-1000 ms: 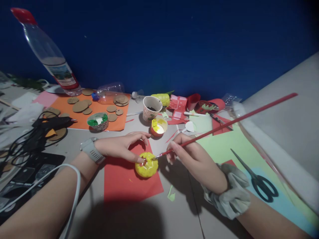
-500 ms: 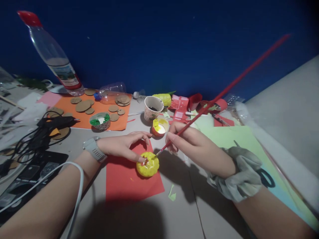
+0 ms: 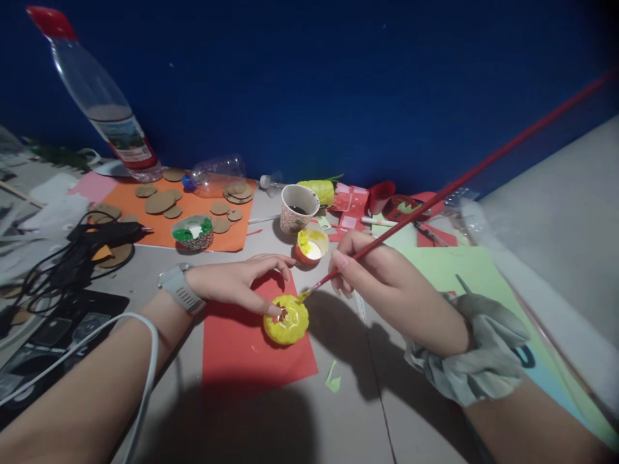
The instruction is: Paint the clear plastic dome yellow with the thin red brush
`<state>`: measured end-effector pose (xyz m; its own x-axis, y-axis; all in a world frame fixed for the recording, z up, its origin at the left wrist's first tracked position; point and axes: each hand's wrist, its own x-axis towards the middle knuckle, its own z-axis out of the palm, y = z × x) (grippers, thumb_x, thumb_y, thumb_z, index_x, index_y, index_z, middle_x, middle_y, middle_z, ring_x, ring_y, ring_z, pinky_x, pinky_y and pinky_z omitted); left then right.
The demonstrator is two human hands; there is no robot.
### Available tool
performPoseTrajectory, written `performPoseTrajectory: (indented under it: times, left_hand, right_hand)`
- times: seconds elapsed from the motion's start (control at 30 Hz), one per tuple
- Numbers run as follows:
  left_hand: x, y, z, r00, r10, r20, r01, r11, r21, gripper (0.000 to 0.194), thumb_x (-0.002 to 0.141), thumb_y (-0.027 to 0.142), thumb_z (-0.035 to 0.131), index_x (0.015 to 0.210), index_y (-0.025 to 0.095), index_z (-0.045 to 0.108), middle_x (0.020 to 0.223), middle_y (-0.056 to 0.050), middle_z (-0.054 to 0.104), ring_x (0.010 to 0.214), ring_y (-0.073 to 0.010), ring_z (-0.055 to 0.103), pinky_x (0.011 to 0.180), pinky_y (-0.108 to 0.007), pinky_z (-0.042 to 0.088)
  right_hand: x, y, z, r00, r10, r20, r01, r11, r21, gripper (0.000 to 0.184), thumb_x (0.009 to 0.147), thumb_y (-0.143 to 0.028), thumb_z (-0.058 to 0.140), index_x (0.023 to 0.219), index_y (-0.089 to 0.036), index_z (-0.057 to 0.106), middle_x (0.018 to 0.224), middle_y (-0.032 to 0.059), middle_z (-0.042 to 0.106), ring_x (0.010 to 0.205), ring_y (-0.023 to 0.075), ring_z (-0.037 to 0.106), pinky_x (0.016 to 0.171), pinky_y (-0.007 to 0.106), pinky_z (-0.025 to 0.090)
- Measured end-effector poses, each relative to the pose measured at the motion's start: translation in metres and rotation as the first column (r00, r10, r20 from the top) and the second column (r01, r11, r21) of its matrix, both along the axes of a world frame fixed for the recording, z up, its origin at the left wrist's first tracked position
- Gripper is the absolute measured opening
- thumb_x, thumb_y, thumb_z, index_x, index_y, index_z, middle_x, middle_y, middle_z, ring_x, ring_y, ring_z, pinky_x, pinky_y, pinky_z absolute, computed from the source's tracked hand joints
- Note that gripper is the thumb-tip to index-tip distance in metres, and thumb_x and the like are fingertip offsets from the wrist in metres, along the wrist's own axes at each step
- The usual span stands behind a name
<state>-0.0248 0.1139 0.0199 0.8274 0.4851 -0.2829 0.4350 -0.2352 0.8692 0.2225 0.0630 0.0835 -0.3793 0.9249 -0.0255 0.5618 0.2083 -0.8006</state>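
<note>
My right hand [image 3: 374,274] is closed on a long red-handled paintbrush [image 3: 425,206], its handle slanting up to the right. The brush tip touches the upper right edge of a yellow-painted, scalloped disc [image 3: 293,325] that looks like a plastic bottle bottom. Across the disc from the brush, my left hand [image 3: 242,281] rests its thumb tip on the piece near a reddish unpainted spot, with the other fingers apart. Under the disc lies a sheet of red paper [image 3: 232,351]. Just beyond the hands stands a small cup of yellow paint [image 3: 309,254].
Behind the paint is a paper cup with dark liquid [image 3: 294,219]. Orange paper [image 3: 193,231] holds cardboard discs [image 3: 159,202], a green paint cup [image 3: 193,240] and a tall bottle [image 3: 116,132]. A glue gun [image 3: 106,236] and white cable [image 3: 152,361] lie left; green paper [image 3: 454,267] lies right.
The brush handle has tipped lower to the right, and my right hand has shifted slightly right. The brush tip has moved a little up at the disc's edge. My left hand stays put.
</note>
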Motion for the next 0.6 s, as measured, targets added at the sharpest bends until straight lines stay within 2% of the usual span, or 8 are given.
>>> performPoseTrajectory:
  times: [0.13,0.2,0.33,0.47,0.6]
  left_hand:
    - [0.000,0.001,-0.001,1.000,-0.003,0.029,0.003,1.000,-0.014,0.042,0.080,0.042,0.075,0.111,0.024,0.052,0.157,-0.006,0.031,0.142,-0.0290,0.036,0.118,-0.045,0.029]
    - [0.000,0.001,-0.002,1.000,-0.002,0.030,0.002,1.000,-0.015,0.042,0.080,0.041,0.075,0.111,0.024,0.052,0.157,-0.006,0.032,0.142,-0.0285,0.036,0.119,-0.044,0.029]
    - [-0.001,0.001,-0.003,1.000,0.007,0.018,-0.007,1.000,-0.006,0.044,0.080,0.043,0.075,0.113,0.025,0.053,0.157,-0.005,0.032,0.143,-0.0286,0.034,0.119,-0.044,0.028]
    - [-0.001,0.000,-0.001,1.000,0.006,-0.011,-0.005,1.000,0.009,0.046,0.080,0.045,0.075,0.114,0.025,0.052,0.158,-0.006,0.031,0.145,-0.0297,0.031,0.119,-0.044,0.028]
    - [0.000,-0.001,0.002,1.000,0.016,-0.016,-0.016,1.000,-0.018,0.043,0.079,0.044,0.075,0.110,0.025,0.051,0.158,-0.005,0.031,0.145,-0.0283,0.030,0.119,-0.045,0.026]
  right_hand:
    - [-0.009,-0.003,-0.006,0.989,0.033,-0.145,-0.047,0.994,-0.096,0.025,0.102,-0.033,0.044,0.079,-0.022,0.045,0.066,-0.0044,0.055,0.062,0.0124,0.055,0.064,0.028,0.046]
    - [-0.011,-0.002,-0.010,0.985,0.046,-0.167,-0.066,0.991,-0.119,0.025,0.102,-0.032,0.043,0.079,-0.023,0.044,0.065,-0.0048,0.055,0.061,0.0122,0.056,0.064,0.028,0.046]
    - [-0.009,-0.001,-0.009,0.998,0.066,-0.009,-0.066,0.992,-0.106,0.026,0.101,-0.032,0.041,0.077,-0.023,0.045,0.064,-0.0038,0.058,0.060,0.0134,0.057,0.063,0.030,0.044]
    - [-0.004,0.001,0.001,0.972,-0.011,0.234,0.013,1.000,-0.007,0.027,0.099,-0.032,0.042,0.074,-0.023,0.048,0.064,-0.0019,0.059,0.059,0.0158,0.056,0.059,0.032,0.039]
    - [-0.002,0.000,0.011,0.957,-0.090,0.276,0.054,0.989,0.135,0.027,0.098,-0.030,0.044,0.071,-0.023,0.044,0.063,-0.0022,0.053,0.057,0.0153,0.052,0.061,0.033,0.039]
